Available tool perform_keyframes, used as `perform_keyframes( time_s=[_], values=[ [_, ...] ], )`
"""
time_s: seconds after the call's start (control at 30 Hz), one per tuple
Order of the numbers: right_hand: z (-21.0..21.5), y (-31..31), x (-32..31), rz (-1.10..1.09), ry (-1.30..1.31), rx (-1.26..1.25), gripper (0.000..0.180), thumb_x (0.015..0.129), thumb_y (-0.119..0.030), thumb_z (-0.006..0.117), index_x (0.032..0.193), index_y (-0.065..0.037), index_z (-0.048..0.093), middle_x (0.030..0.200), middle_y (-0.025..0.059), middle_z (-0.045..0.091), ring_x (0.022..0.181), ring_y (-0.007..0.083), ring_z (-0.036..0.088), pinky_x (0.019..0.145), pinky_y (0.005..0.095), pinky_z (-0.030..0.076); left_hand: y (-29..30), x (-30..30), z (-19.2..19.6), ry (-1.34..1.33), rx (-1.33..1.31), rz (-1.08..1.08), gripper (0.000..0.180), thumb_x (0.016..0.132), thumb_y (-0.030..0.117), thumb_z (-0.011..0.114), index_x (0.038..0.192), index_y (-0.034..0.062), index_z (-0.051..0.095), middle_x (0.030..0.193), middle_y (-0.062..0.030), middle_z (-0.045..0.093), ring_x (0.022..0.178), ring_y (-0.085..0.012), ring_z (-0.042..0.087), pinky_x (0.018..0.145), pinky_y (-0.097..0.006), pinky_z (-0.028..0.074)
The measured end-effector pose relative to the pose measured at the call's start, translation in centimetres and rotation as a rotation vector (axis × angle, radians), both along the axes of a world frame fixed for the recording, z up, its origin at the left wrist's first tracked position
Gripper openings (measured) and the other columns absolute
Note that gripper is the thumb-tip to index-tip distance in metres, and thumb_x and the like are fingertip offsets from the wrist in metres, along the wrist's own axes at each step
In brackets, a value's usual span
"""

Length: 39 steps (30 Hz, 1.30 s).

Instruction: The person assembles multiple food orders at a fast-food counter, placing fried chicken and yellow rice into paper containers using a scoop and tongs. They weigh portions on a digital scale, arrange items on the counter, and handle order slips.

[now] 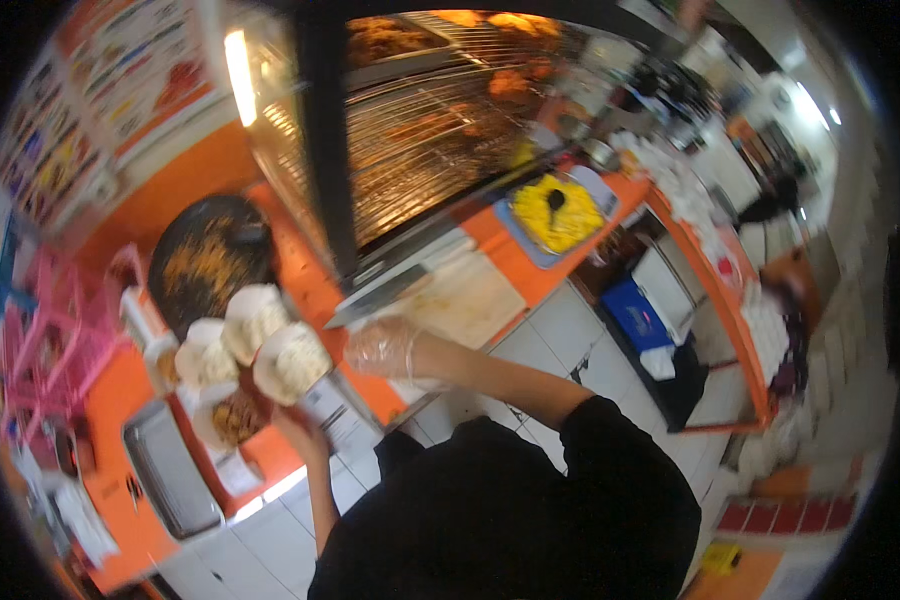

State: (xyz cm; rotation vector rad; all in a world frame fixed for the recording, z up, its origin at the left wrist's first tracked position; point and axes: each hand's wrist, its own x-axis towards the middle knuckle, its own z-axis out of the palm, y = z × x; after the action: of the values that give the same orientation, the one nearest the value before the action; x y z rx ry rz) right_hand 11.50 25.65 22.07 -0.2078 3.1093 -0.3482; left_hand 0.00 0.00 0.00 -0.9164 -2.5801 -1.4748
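Note:
Beside a paper bowl of brown food (235, 420), my left hand (298, 430) reaches out over the orange counter. Blur hides its fingers, so whether it grips the bowl's edge does not show. My right hand (382, 347), in a clear plastic glove, hovers near the counter's edge below a large knife (375, 297). Its fingers are smeared and nothing can be made out in them. The knife lies by a wooden cutting board (460, 300). Three paper bowls of white food, which looks like rice, stand together: a left bowl (205, 360), a far bowl (256, 318) and a right bowl (293, 365).
A dark round pan (210, 255) with orange-brown bits sits behind the bowls. Pink baskets (65, 340) and a metal tray (173, 470) are at left. A lit glass cabinet (440, 120) with racks stands ahead. Farther right is a tray of yellow food (560, 215) with a black spoon.

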Motion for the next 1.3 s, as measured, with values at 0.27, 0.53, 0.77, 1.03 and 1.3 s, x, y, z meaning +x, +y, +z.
perform_keyframes(
  time_s=[0.27, 0.53, 0.77, 1.03, 1.3],
  values=[
    [-6.7, 5.1, 24.0, -0.490, -0.258, -0.123, 0.021, 0.088, -0.028, 0.057, 0.089, -0.009, 0.065, 0.087, 0.0121, 0.067, 0.084, 0.0328, 0.065, 0.075, 0.0457, 0.052, 7.4, 14.9, 6.9, -0.324, 0.149, -0.322, 0.031, 0.099, 0.013, 0.048, 0.126, -0.0024, 0.046, 0.114, -0.0127, 0.054, 0.099, -0.0233, 0.055, 0.089, -0.037, 0.045],
    [-7.3, 6.3, 49.3, -0.996, 0.002, -0.283, 0.019, 0.089, -0.025, 0.054, 0.087, -0.009, 0.064, 0.086, 0.0124, 0.067, 0.085, 0.0339, 0.064, 0.078, 0.0461, 0.049, 20.6, 38.0, 5.9, -1.107, -0.300, -1.539, 0.036, 0.101, 0.026, 0.047, 0.125, 0.0021, 0.056, 0.124, -0.0189, 0.058, 0.117, -0.0287, 0.056, 0.100, -0.039, 0.042],
    [-4.6, 5.5, 61.8, -1.417, -0.051, -0.295, 0.020, 0.089, -0.024, 0.054, 0.088, -0.008, 0.065, 0.089, 0.0149, 0.067, 0.087, 0.0361, 0.064, 0.079, 0.0463, 0.051, 24.1, 35.5, 6.7, -0.598, -1.111, -1.601, 0.037, 0.101, 0.028, 0.047, 0.127, 0.0020, 0.055, 0.125, -0.0192, 0.057, 0.118, -0.0293, 0.056, 0.101, -0.039, 0.042],
    [-7.3, 13.0, 63.2, -1.436, 0.134, -0.405, 0.019, 0.089, -0.025, 0.058, 0.090, -0.008, 0.067, 0.089, 0.0127, 0.068, 0.088, 0.0337, 0.064, 0.081, 0.0435, 0.050, 31.8, 35.5, 4.1, -0.527, -1.256, -1.450, 0.039, 0.101, 0.029, 0.047, 0.129, 0.0019, 0.054, 0.127, -0.0196, 0.056, 0.119, -0.0299, 0.055, 0.101, -0.040, 0.042],
    [-7.0, 28.4, 62.9, -1.317, 0.048, -0.404, 0.022, 0.090, -0.026, 0.053, 0.093, -0.007, 0.063, 0.093, 0.0138, 0.065, 0.095, 0.0359, 0.061, 0.084, 0.0455, 0.047, 50.0, 43.4, 2.0, -0.430, -1.270, -1.677, 0.042, 0.101, 0.031, 0.048, 0.131, 0.0018, 0.053, 0.129, -0.0200, 0.055, 0.120, -0.0305, 0.055, 0.102, -0.041, 0.042]
  ],
)
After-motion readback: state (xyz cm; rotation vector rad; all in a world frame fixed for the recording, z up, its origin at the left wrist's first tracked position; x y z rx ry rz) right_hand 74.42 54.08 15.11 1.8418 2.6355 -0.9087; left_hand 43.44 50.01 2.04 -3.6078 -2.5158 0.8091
